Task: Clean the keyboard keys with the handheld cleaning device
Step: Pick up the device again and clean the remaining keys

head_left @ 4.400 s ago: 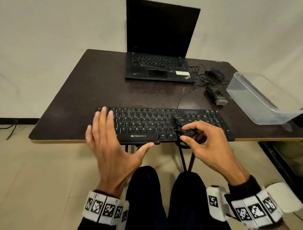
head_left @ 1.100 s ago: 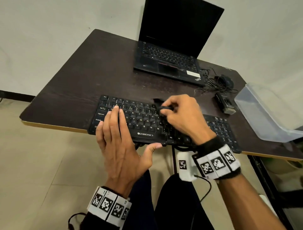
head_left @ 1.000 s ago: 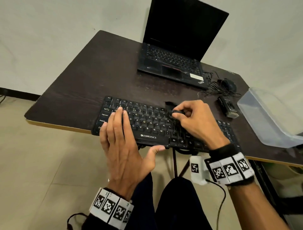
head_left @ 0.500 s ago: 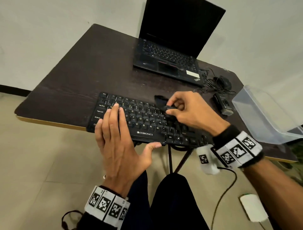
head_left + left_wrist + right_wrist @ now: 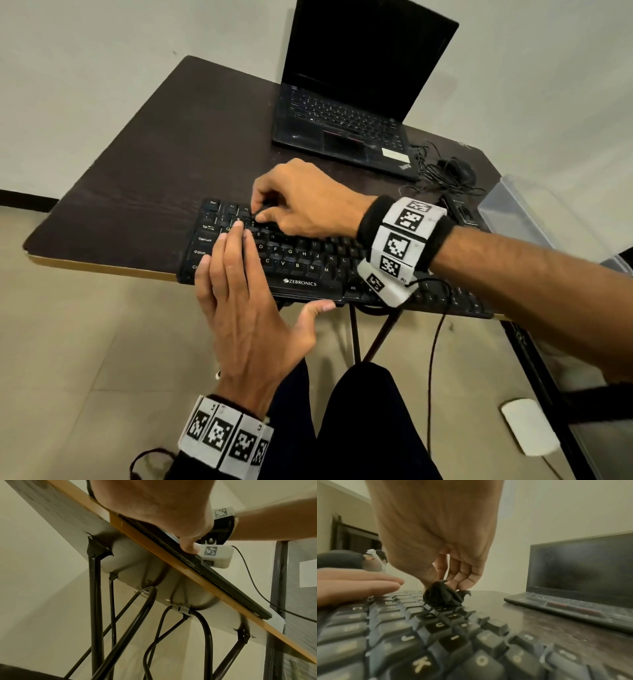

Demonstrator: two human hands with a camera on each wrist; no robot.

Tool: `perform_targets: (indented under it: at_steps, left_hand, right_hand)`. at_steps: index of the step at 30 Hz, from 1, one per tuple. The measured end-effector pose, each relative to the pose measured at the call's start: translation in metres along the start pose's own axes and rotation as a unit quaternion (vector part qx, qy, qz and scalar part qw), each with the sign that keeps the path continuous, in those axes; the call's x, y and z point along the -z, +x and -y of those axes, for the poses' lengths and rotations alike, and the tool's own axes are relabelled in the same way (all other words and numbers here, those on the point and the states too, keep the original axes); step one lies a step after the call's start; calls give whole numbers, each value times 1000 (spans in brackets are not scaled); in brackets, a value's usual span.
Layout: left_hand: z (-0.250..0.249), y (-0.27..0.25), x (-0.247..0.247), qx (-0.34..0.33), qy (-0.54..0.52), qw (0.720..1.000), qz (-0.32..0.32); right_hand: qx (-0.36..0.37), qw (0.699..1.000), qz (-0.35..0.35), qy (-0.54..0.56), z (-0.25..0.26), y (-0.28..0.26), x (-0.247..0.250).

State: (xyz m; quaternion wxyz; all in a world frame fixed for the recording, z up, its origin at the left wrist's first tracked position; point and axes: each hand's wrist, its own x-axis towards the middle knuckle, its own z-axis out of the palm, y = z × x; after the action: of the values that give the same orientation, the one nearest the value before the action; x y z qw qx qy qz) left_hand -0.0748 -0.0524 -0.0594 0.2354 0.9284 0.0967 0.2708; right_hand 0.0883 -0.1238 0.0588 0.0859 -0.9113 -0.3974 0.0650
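Dark table [image 5: 144,178] | my left hand [image 5: 239,308] lay flat on keyboard [image 5: 308,270] | right hand [image 5: 308,202] pinched black cleaner [image 5: 441,596] | risk: snagging keycaps.

The black keyboard [image 5: 308,260], printed ZEBRONICS on its front lip, lies flat along the near table edge, its front overhanging slightly. Its left end sits under the flat fingers of the left hand [image 5: 239,308], whose thumb presses the front lip. The cleaning device [image 5: 441,596] is a small, dark, crumpled-looking lump, pinched at its top by the fingertips of the right hand [image 5: 305,202]. Its underside touches the upper key rows, just beyond the left fingertips.
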Motion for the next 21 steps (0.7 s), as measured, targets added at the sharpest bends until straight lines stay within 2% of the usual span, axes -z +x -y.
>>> perform_targets:
  at_steps: [3,7,9,11,15,21]
  left_hand:
    - [1,0,0,-2,10,1000,7]
    - [0,1,-2,1,0,1000,5]
    - [-1,1,-2,3,-5,1000,5]
    - [-1,1,-2,6,-7,1000,6]
    - [-1,1,-2,6,-14,1000,7]
    - [-1,2,-1,7,-2,1000,10]
  right_hand:
    - [-25,1000,-4,-19,-21,-33,4]
    - [-112,994,-7,2,-58,-91,11]
    - [-155,987,-16,27,-72,-104,12]
    - [-167,984,-27,60,-75,-100,8]
    - [-120,985,-50,111,-60,-58,-3]
    - [-8,995,11,99,-15,26,-4]
